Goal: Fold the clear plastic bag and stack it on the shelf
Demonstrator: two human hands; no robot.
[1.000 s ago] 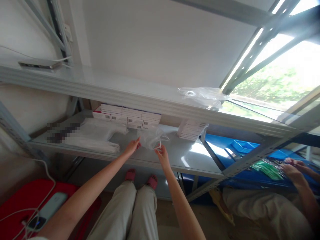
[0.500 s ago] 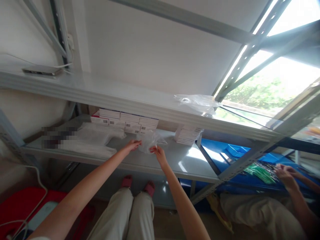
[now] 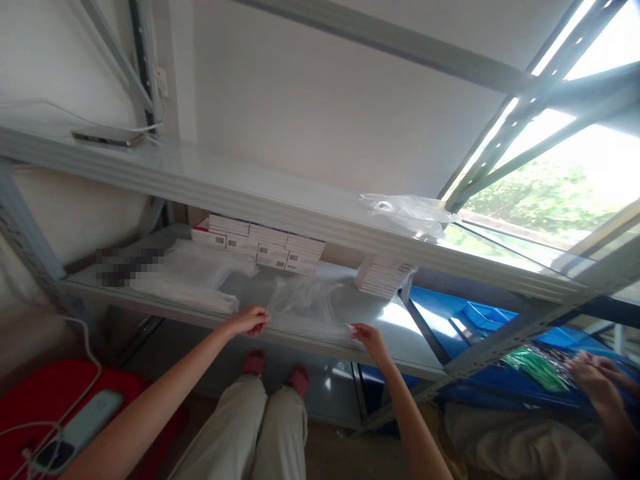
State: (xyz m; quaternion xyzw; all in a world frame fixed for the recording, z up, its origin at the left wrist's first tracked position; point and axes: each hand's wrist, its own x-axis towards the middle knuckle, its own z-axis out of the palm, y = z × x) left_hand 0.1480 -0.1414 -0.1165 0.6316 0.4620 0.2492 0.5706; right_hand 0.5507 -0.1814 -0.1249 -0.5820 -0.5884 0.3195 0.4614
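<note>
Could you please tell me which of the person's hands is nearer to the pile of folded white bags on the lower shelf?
Left. The left hand is just right of the folded white bags; the right hand is much farther right.

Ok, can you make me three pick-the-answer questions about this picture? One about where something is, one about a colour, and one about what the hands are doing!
1. Where does the clear plastic bag that both hands hold lie?
A. On the lower shelf
B. On the floor
C. On the red case

2. What colour are the trays at the right, under the shelf?
A. Yellow
B. Blue
C. Black

3. How do the left hand and right hand hold the bag?
A. Crumpled in one fist
B. Lifted high in the air
C. Pulled flat between them, one hand at each end

Answers:
1. A, the bag lies spread at the front edge of the lower shelf.
2. B, the trays look bright blue beside the green packets.
3. C, each hand pinches an end and the bag lies stretched out between them.
</note>
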